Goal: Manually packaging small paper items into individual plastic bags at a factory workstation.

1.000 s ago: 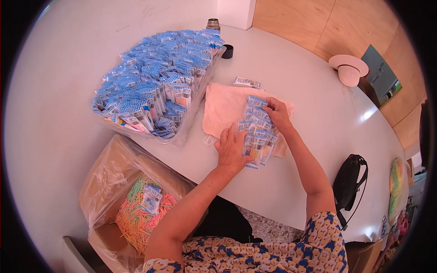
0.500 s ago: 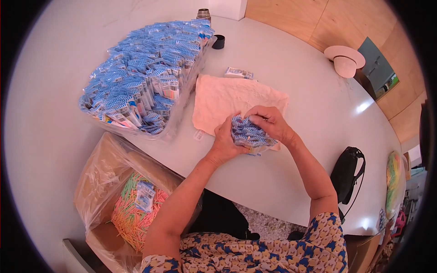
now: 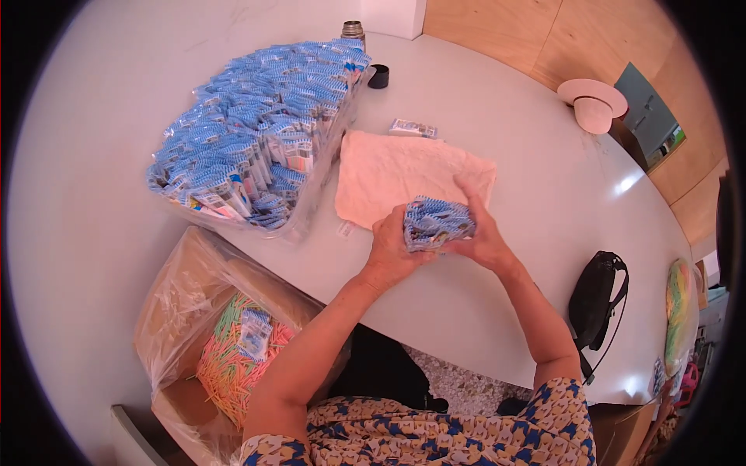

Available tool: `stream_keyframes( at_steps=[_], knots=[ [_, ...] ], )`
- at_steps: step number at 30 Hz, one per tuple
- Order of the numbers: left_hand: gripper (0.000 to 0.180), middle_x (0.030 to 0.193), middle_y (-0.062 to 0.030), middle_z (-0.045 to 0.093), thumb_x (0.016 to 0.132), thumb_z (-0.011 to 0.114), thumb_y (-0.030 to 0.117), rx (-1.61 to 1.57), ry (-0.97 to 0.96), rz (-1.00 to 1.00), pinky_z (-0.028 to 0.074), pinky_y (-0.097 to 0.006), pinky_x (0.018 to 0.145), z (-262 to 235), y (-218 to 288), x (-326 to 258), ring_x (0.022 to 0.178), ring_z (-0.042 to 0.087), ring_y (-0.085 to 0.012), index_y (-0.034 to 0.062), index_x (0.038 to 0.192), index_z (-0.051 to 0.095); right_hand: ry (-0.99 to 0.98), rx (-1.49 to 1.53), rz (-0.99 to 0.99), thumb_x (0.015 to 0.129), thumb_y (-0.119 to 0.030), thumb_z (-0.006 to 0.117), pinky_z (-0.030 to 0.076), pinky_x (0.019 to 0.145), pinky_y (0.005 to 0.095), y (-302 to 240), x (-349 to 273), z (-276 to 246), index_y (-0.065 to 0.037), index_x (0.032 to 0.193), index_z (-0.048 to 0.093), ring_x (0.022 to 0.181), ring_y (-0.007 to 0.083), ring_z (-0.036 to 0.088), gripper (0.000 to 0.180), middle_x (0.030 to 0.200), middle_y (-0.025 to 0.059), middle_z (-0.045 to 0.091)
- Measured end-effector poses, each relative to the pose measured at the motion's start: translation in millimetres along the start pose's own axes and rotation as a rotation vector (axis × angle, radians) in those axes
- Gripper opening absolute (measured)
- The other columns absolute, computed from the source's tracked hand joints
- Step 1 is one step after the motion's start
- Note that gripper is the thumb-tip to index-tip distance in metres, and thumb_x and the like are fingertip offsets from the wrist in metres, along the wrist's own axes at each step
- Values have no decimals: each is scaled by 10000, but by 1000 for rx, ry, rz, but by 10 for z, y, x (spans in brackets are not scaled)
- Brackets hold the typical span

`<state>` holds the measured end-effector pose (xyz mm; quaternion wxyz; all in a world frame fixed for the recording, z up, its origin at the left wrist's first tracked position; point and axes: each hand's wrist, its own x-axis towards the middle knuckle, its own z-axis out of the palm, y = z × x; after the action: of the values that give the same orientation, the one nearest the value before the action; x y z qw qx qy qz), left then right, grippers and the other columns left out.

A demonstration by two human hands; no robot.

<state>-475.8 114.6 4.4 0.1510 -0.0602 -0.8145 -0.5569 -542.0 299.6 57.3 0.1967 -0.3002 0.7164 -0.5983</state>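
Between my two hands is a bunch of small blue-topped plastic packets (image 3: 437, 223), held above the near edge of a pink cloth (image 3: 388, 172). My left hand (image 3: 391, 247) grips the bunch from its left side, thumb underneath. Around its right side curves my right hand (image 3: 486, 233), with the fingers against the packets and one finger raised. To the left, a large clear plastic bin (image 3: 318, 186) is heaped with many similar packets (image 3: 249, 116). Below it, an open carton (image 3: 175, 299) lined with clear plastic holds loose pastel sticks (image 3: 225, 361), and one packet (image 3: 255, 334) lies on them.
At the back stand a metal flask (image 3: 353, 31) and a black cap (image 3: 379, 76). A small packet (image 3: 413, 128) lies behind the cloth. On the right are a pale hat (image 3: 593, 105) and a black bag (image 3: 597, 301) with a strap. The white table (image 3: 497, 311) has a curved edge.
My right hand has moved from the top of the packets to their right side, its fingers now spread around them. The bunch looks more squared up between my hands.
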Motion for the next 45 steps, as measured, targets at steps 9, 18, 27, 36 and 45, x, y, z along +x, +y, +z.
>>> stream_keyframes(
  at_steps=[9, 18, 27, 36, 45],
  knots=[
    [1067, 1246, -117, 442, 543, 857, 21, -306, 1, -72, 416, -357, 996, -219, 74, -479, 1204, 448, -227, 52, 1371, 186, -98, 98, -118, 594, 0, 833, 421, 988, 342, 250, -106, 380, -78, 1470, 58, 1167, 239, 493, 1172, 1315, 169, 432],
    [819, 1211, -115, 464, 635, 776, -37, -192, 66, -9, 428, -317, 967, -161, -29, -649, 1129, 508, -202, 41, 1303, 309, -196, 78, -100, 616, -75, 842, 395, 986, 304, 210, -148, 521, -45, 1368, 338, 1164, 163, 478, 906, 1268, 81, 490],
    [1078, 1426, -209, 172, 541, 863, 92, 114, 52, 147, 322, -392, 1057, -555, 325, -608, 1319, 275, -372, 84, 1395, 206, -147, 8, -34, 610, -149, 849, 464, 876, 281, -193, -132, 819, -14, 1199, 511, 969, 127, 589, 693, 1050, 53, 627],
    [1144, 1455, -183, 204, 629, 839, 207, 61, 74, 112, 359, -380, 1002, -1877, 1091, -371, 1303, 322, -285, 41, 1444, 54, -14, 316, -105, 624, -159, 790, 510, 776, 294, -1158, 660, 1189, 3, 1132, 558, 869, 138, 623, 582, 1000, 72, 644],
    [605, 1257, -183, 484, 843, 601, 144, 304, 378, -2, 410, -302, 924, -1955, 366, -115, 1110, 505, -230, -55, 1341, 322, 289, -618, -253, 611, -350, 789, 503, 694, 404, -980, 1668, 1897, 14, 950, 559, 781, 338, 650, 548, 846, 208, 655]
  ],
)
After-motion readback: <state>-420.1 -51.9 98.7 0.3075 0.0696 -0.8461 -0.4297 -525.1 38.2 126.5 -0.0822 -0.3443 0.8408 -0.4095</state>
